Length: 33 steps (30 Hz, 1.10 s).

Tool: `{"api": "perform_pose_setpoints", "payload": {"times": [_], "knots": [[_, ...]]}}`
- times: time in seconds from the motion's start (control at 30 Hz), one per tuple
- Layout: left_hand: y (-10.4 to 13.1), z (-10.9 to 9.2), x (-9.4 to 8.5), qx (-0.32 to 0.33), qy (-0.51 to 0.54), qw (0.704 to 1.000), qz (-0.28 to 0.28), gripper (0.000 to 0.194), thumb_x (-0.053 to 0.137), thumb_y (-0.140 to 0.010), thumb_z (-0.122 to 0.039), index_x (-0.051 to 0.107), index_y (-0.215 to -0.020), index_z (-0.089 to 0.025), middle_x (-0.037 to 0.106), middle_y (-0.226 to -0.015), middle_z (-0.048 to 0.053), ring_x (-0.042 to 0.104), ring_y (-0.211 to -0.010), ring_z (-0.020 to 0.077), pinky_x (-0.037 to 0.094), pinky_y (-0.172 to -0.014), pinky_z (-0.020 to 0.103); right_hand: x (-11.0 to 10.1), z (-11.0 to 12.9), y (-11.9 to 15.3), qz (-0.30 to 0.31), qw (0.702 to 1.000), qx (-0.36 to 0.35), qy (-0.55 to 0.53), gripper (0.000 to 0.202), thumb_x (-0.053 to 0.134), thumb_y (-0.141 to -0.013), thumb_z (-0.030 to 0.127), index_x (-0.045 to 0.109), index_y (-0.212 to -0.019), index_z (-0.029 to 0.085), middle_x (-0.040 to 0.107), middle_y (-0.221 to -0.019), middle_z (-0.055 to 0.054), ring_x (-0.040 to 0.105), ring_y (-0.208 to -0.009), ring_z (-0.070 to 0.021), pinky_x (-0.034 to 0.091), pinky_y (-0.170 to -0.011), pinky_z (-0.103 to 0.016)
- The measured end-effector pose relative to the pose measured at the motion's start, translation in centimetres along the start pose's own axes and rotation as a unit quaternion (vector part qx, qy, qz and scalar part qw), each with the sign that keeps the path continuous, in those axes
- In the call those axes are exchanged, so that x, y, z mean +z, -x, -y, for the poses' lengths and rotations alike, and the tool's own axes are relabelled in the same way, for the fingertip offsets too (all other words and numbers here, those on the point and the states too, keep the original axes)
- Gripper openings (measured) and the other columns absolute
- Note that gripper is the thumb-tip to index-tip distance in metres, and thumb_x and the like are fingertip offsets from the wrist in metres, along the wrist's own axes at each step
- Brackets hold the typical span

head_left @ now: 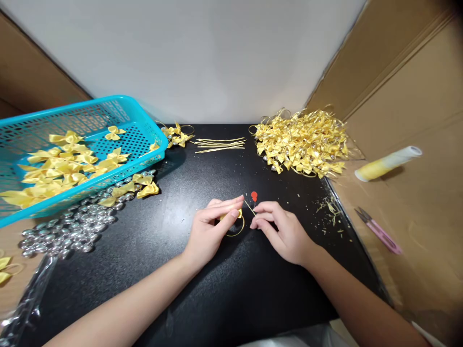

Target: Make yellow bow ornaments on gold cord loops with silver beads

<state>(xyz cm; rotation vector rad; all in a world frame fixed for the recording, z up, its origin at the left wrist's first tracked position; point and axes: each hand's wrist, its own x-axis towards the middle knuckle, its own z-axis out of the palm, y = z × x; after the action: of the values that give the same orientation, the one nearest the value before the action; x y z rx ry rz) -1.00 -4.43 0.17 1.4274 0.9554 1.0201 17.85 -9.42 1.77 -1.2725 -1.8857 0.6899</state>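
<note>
My left hand (216,226) is closed around a yellow ribbon bow (239,213), which its fingers mostly hide. A loop of gold cord (238,234) curves out below the thumb. From the left fingertips a straight end of gold cord (249,207) slants down to my right hand (282,230), whose thumb and fingers pinch it. Just beyond the right fingertips lies a small red piece (254,196) on the black table. Whether a bead sits in the bow cannot be seen.
A blue basket (144,115) of yellow bows stands left, with silver beads (72,231) before it. Cut gold cords (220,144) lie at the back. Finished-looking bows (302,142) are heaped back right. Pink snips (379,232) and a yellow-white roll (388,164) lie right.
</note>
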Motion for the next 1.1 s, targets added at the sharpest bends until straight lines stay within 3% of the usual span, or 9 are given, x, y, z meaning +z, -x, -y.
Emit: {"api": "perform_pose_setpoints", "payload": {"times": [0.13,0.23,0.47,0.6,0.73,0.97,1.1], "knots": [[0.0,-0.2,0.1,-0.016,-0.014,1.000,0.002,0.019,0.070,-0.083,-0.026,0.077,-0.100,-0.031,0.078,-0.103,0.002,0.066,-0.089,0.0195,0.049,-0.081,0.033,-0.1,0.3,-0.1,0.015,0.994,-0.086,0.071,0.013,0.046,-0.094,0.012,0.049,-0.103,0.022,0.069,-0.078,-0.001,0.062,-0.068,-0.0156,0.050,-0.070,-0.030],[0.1,0.0,0.1,-0.011,-0.049,0.999,0.011,0.020,0.069,-0.084,-0.026,0.077,-0.103,-0.029,0.078,-0.101,0.002,0.065,-0.084,0.0185,0.048,-0.077,0.033,-0.1,0.5,0.0,-0.003,0.992,-0.104,0.071,0.014,0.046,-0.093,0.010,0.050,-0.100,0.022,0.068,-0.082,-0.002,0.059,-0.066,-0.0143,0.049,-0.067,-0.028],[0.1,-0.2,0.6,0.149,-0.189,0.965,0.104,0.019,0.065,-0.087,-0.018,0.078,-0.098,-0.026,0.079,-0.095,0.001,0.060,-0.069,0.0152,0.041,-0.069,0.034,0.0,0.8,0.0,-0.025,0.990,-0.133,0.035,0.015,0.046,-0.092,0.008,0.050,-0.098,0.022,0.063,-0.075,0.000,0.055,-0.064,-0.0139,0.046,-0.064,-0.027],[0.3,-0.7,0.8,0.186,-0.205,0.948,0.160,0.009,0.068,-0.084,-0.019,0.076,-0.082,-0.023,0.078,-0.082,-0.001,0.053,-0.063,0.0140,0.039,-0.069,0.034,0.1,0.6,-0.1,-0.047,0.989,-0.131,0.052,0.014,0.048,-0.092,0.009,0.053,-0.098,0.021,0.063,-0.078,-0.002,0.054,-0.069,-0.0154,0.047,-0.065,-0.029],[0.3,-1.0,0.6,0.135,-0.158,0.960,0.190,0.010,0.067,-0.085,-0.020,0.074,-0.079,-0.022,0.078,-0.081,0.000,0.055,-0.071,0.0154,0.041,-0.073,0.033,-0.3,0.1,-0.3,-0.080,0.990,-0.084,0.075,0.015,0.053,-0.093,0.011,0.062,-0.098,0.022,0.068,-0.082,-0.003,0.057,-0.080,-0.0173,0.048,-0.074,-0.032],[-0.1,-0.5,-0.2,0.026,-0.050,0.979,0.196,0.017,0.062,-0.090,-0.027,0.077,-0.080,-0.025,0.077,-0.087,0.001,0.060,-0.085,0.0183,0.044,-0.081,0.034,-1.4,-0.8,-0.7,-0.028,0.989,-0.074,0.122,0.019,0.059,-0.092,0.014,0.073,-0.099,0.026,0.076,-0.085,0.000,0.057,-0.086,-0.0191,0.041,-0.083,-0.039],[-0.2,-0.5,-0.3,0.006,-0.030,0.980,0.198,0.020,0.062,-0.089,-0.032,0.077,-0.078,-0.025,0.077,-0.086,0.003,0.061,-0.086,0.0203,0.044,-0.082,0.036,-1.5,-0.5,-0.9,-0.087,0.984,-0.050,0.145,0.016,0.062,-0.088,0.015,0.075,-0.088,0.024,0.074,-0.092,-0.004,0.057,-0.091,-0.0220,0.044,-0.084,-0.041]]}}
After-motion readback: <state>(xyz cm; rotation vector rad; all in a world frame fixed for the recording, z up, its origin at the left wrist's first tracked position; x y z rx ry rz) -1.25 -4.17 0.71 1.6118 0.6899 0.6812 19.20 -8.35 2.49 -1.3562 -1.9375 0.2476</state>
